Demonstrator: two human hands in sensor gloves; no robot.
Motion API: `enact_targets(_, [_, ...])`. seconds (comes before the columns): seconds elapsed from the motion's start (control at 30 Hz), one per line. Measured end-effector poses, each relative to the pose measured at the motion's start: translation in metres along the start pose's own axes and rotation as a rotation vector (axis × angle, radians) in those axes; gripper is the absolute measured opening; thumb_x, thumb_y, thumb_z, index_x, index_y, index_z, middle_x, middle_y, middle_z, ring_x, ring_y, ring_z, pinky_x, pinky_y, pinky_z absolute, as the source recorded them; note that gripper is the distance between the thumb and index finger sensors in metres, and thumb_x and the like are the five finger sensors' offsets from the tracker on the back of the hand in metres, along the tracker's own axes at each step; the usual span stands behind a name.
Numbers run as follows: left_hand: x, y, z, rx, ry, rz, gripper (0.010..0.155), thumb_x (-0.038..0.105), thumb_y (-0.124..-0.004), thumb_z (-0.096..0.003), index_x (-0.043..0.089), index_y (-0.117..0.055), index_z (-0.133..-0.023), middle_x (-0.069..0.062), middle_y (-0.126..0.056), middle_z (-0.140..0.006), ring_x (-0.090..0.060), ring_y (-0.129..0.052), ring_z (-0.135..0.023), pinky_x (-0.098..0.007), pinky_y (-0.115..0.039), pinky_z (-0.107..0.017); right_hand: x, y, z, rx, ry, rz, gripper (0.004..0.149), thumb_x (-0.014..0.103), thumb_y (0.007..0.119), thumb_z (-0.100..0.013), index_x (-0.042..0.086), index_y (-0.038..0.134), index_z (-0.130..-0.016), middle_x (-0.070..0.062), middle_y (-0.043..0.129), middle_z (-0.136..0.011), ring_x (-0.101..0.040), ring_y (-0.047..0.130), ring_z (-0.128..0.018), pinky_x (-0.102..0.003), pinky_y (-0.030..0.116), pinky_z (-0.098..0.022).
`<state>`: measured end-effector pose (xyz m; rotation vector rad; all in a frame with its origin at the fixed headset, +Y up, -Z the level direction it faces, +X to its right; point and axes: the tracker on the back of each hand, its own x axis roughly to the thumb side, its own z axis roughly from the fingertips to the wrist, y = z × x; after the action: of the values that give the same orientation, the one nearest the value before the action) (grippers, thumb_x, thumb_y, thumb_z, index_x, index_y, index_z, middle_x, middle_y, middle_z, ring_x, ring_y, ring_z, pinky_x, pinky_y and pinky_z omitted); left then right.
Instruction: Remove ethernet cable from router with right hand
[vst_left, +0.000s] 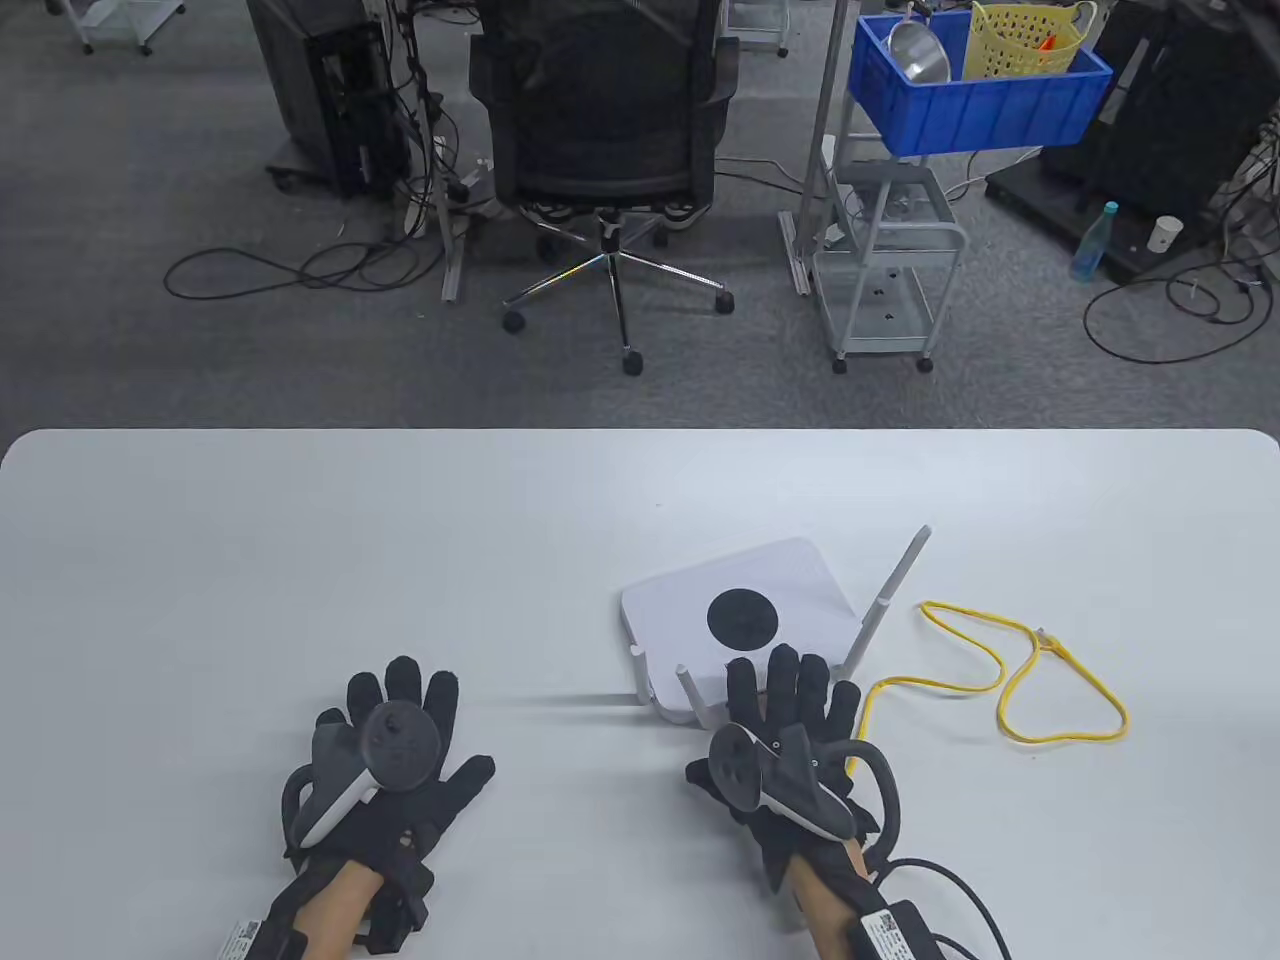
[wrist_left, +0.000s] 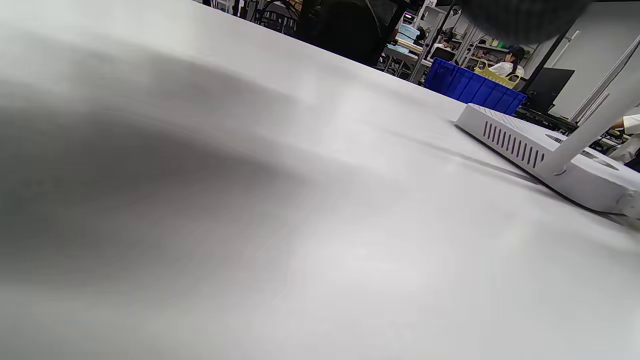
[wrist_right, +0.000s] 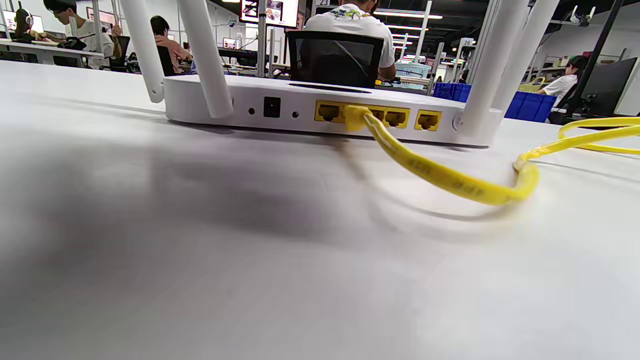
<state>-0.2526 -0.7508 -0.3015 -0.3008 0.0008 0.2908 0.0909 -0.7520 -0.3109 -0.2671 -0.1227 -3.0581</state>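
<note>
The white router (vst_left: 770, 580) lies on the table right of centre, with its antennas raised and its port side toward me. In the right wrist view the router's rear (wrist_right: 300, 105) shows yellow ports, and the yellow ethernet cable's plug (wrist_right: 354, 117) sits in the second port. The cable (wrist_right: 440, 177) runs right along the table and ends in a loose loop (vst_left: 1010, 680). My right hand (vst_left: 790, 695) has its fingers spread and straight over the router's near edge and holds nothing. My left hand (vst_left: 400, 700) lies flat on the table with fingers spread, left of the router.
The white table (vst_left: 300, 560) stretches wide to the left and behind the router. The router's vented side (wrist_left: 520, 145) and one antenna (wrist_left: 595, 125) show in the left wrist view. An office chair (vst_left: 605, 150) and a cart with a blue bin (vst_left: 980, 100) stand beyond the table.
</note>
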Motion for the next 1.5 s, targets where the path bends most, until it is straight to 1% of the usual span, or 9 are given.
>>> enact_targets(0.63, [0.001,0.001,0.001,-0.015,0.011,-0.002,0.085,0.064,-0.063,-0.0476,0.031,-0.018,-0.111,-0.012,0.006,-0.118,-0.048,0.009,-0.102,-0.067,0.001,-0.067,0.000,0.003,-0.002,0.015,-0.002,0.004,0.102,0.069,0.049,-0.041,0.009,0.011,-0.114,-0.037,0.011,-0.116,-0.062,0.018,-0.103,-0.076,0.017,-0.067])
enact_targets(0.67, [0.001,0.001,0.001,-0.015,0.013,-0.001,0.085,0.064,-0.063,-0.0476,0.031,-0.018,-0.111,-0.012,0.006,-0.118,-0.048,0.009,-0.102,-0.067,0.001,-0.067,0.000,0.001,-0.002,0.018,-0.003,0.000,0.102,0.069,0.049,-0.041,0.008,0.010,-0.114,-0.038,0.010,-0.116,-0.062,0.017,-0.103,-0.076,0.016,-0.067])
enact_targets(0.87, [-0.001,0.005,0.003,0.001,0.017,0.017,0.085,0.064,-0.063,-0.0476,0.031,-0.017,-0.111,-0.012,0.006,-0.118,-0.048,0.009,-0.102,-0.067,0.001,-0.067,-0.003,-0.022,0.001,-0.060,-0.013,-0.089,0.103,0.069,0.050,-0.042,0.006,0.010,-0.114,-0.039,0.009,-0.115,-0.063,0.016,-0.102,-0.076,0.016,-0.068])
enact_targets(0.97, [-0.002,0.006,0.004,0.002,0.023,0.022,0.085,0.064,-0.063,-0.0476,0.030,-0.017,-0.111,-0.012,0.006,-0.118,-0.048,0.008,-0.102,-0.068,0.000,-0.067,-0.001,-0.029,0.000,-0.060,-0.014,-0.107,0.103,0.069,0.050,-0.042,0.007,0.011,-0.114,-0.039,0.010,-0.115,-0.063,0.016,-0.102,-0.077,0.016,-0.068])
enact_targets(1.1, [-0.003,0.006,0.004,0.001,0.031,0.023,0.085,0.064,-0.063,-0.0477,0.030,-0.017,-0.111,-0.013,0.006,-0.118,-0.049,0.008,-0.102,-0.068,0.000,-0.067,0.006,-0.036,-0.013,-0.005,0.020,-0.078,0.104,0.070,0.050,-0.042,0.006,0.011,-0.114,-0.040,0.008,-0.115,-0.064,0.015,-0.102,-0.077,0.016,-0.067])
enact_targets(1.27, [-0.002,0.005,0.004,-0.001,0.032,0.015,0.086,0.064,-0.063,-0.0476,0.030,-0.017,-0.111,-0.013,0.006,-0.118,-0.049,0.008,-0.102,-0.068,0.000,-0.067,0.017,-0.038,-0.033,0.039,0.043,-0.117,0.106,0.070,0.050,-0.041,0.006,0.010,-0.114,-0.040,0.006,-0.114,-0.064,0.013,-0.101,-0.077,0.014,-0.067])
enact_targets(1.4, [-0.002,0.006,0.003,0.004,0.031,0.016,0.086,0.064,-0.063,-0.0476,0.030,-0.017,-0.111,-0.011,0.007,-0.118,-0.048,0.009,-0.102,-0.068,0.000,-0.067,0.021,-0.030,-0.046,0.071,0.052,-0.129,0.106,0.071,0.051,-0.041,0.006,0.010,-0.114,-0.039,0.007,-0.115,-0.063,0.013,-0.101,-0.077,0.015,-0.067])
enact_targets(1.5, [-0.002,0.005,0.003,0.004,0.028,0.013,0.086,0.064,-0.063,-0.0475,0.030,-0.017,-0.111,-0.011,0.006,-0.118,-0.048,0.009,-0.102,-0.068,0.000,-0.067,0.020,-0.014,-0.056,0.112,0.071,-0.185,0.105,0.071,0.050,-0.042,0.005,0.010,-0.114,-0.039,0.009,-0.115,-0.063,0.015,-0.102,-0.076,0.016,-0.067])
